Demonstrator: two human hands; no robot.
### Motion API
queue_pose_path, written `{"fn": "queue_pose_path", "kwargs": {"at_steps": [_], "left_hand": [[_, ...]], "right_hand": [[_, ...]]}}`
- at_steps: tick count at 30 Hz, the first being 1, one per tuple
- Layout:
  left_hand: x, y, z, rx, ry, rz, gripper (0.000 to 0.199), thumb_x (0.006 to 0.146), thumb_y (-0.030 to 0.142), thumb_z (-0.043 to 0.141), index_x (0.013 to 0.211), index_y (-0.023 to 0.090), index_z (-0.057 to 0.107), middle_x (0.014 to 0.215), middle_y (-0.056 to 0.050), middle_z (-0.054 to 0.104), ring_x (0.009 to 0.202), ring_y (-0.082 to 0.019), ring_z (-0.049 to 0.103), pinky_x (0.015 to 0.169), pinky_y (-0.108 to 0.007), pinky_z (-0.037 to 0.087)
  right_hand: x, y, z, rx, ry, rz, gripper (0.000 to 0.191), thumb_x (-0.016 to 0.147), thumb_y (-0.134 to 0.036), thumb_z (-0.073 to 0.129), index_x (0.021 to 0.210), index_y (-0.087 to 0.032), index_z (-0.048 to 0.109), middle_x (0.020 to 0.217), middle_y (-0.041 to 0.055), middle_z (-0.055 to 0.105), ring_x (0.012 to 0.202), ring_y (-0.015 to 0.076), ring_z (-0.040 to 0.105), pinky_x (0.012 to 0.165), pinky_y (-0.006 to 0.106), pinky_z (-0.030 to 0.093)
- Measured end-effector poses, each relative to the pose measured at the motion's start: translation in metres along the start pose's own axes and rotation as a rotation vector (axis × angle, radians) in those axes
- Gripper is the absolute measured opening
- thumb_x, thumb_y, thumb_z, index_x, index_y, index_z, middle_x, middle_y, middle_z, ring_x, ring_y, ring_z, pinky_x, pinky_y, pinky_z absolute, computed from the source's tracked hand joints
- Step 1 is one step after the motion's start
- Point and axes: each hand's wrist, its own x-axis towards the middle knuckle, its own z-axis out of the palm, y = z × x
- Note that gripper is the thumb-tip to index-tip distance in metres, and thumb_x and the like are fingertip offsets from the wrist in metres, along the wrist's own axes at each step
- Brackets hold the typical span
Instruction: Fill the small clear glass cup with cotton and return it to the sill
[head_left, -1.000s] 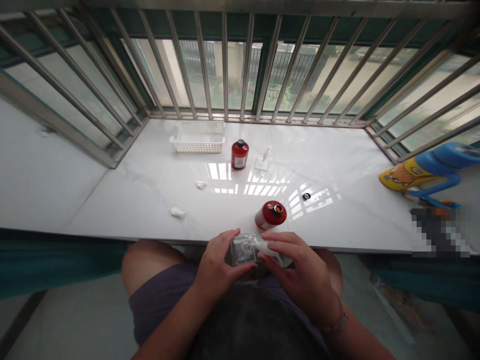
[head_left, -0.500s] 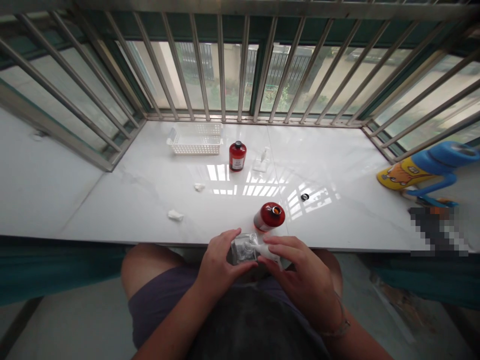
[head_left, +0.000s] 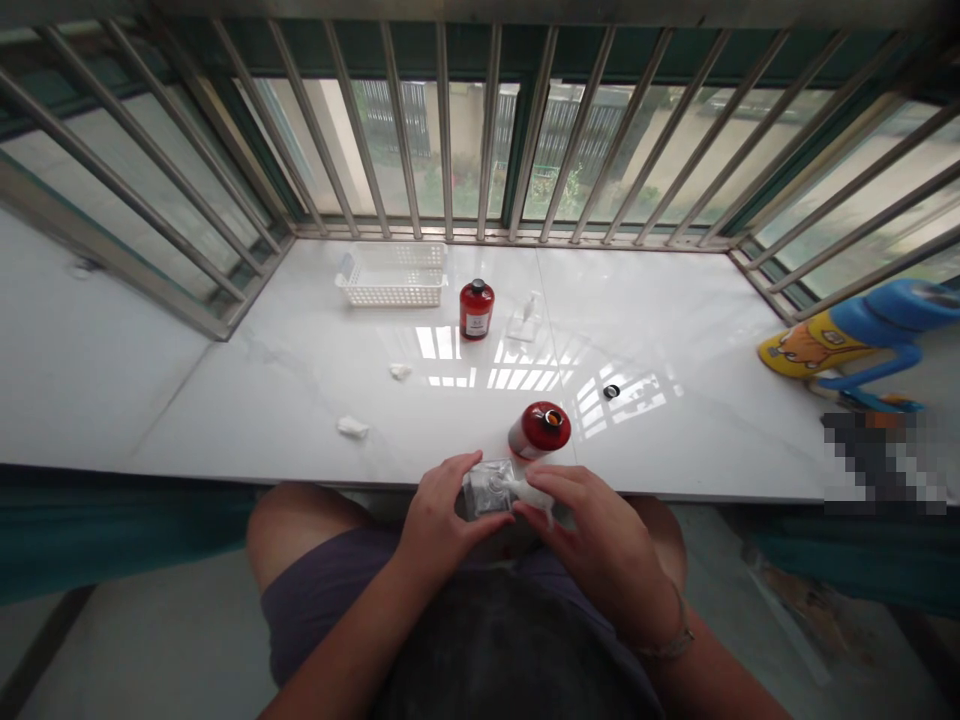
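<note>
The left fingers (head_left: 455, 480) are closed around a clear square glass bottle (head_left: 486, 490); a white plastic top (head_left: 534, 492) is held by the right fingers (head_left: 559, 482), just below a shiny red bottle (head_left: 537, 432).

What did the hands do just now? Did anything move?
Only a tiny change: the left hand and right hand shifted slightly on the clear glass bottle, and its white piece seems to show a bit less. Nothing was picked up or let go. The red bottle, the white basket and the tissue scraps stayed put.
</note>
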Motion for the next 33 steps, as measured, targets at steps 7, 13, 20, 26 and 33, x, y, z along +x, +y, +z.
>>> {"fn": "queue_pose_path", "kwargs": {"at_steps": [7, 13, 20, 26, 33], "left_hand": [[-0.001, -0.003, 0.004, -0.012, -0.024, -0.035, 0.073, 0.083, 0.046, 0.094, 0.146, 0.026, 0.062, 0.143, -0.012, 0.071, 0.132, -0.034, 0.069, 0.113, -0.053, 0.057], [0.004, -0.01, 0.009, -0.007, -0.002, -0.079, 0.076, 0.08, 0.047, 0.096, 0.144, 0.024, 0.063, 0.141, -0.013, 0.072, 0.132, -0.034, 0.069, 0.114, -0.052, 0.057], [0.02, -0.021, 0.025, 0.1, 0.053, -0.067, 0.075, 0.081, 0.042, 0.095, 0.145, 0.025, 0.058, 0.143, -0.011, 0.072, 0.135, -0.034, 0.068, 0.13, -0.066, 0.036], [0.026, -0.014, 0.02, 0.154, 0.13, 0.024, 0.09, 0.083, 0.038, 0.095, 0.156, 0.02, 0.046, 0.163, -0.022, 0.052, 0.156, -0.042, 0.046, 0.127, -0.068, 0.039], [0.004, 0.048, -0.03, -0.19, -0.048, -0.078, 0.032, 0.098, 0.049, 0.078, 0.12, 0.026, 0.073, 0.113, -0.006, 0.077, 0.103, -0.026, 0.073, 0.092, -0.039, 0.061]], "right_hand": [[-0.006, 0.004, 0.005, -0.013, -0.014, 0.041, 0.035, 0.102, -0.028, 0.076, 0.135, -0.026, 0.063, 0.116, 0.0085, 0.079, 0.105, 0.0247, 0.08, 0.09, 0.039, 0.07], [-0.007, 0.002, 0.001, 0.016, 0.09, 0.18, 0.038, 0.098, -0.032, 0.081, 0.132, -0.026, 0.065, 0.116, 0.0076, 0.078, 0.101, 0.0245, 0.079, 0.09, 0.038, 0.069], [-0.004, 0.011, 0.006, 0.043, 0.152, 0.158, 0.037, 0.096, -0.022, 0.08, 0.13, -0.024, 0.065, 0.116, 0.0086, 0.072, 0.108, 0.0245, 0.073, 0.092, 0.039, 0.067], [-0.011, 0.017, 0.017, 0.021, 0.183, 0.069, 0.042, 0.095, -0.016, 0.079, 0.134, -0.026, 0.065, 0.118, 0.0099, 0.073, 0.108, 0.0261, 0.075, 0.092, 0.042, 0.069], [-0.011, 0.015, 0.026, 0.066, 0.099, -0.23, 0.06, 0.101, -0.004, 0.062, 0.156, -0.025, 0.053, 0.128, 0.0128, 0.078, 0.118, 0.0243, 0.077, 0.098, 0.042, 0.069]]}}
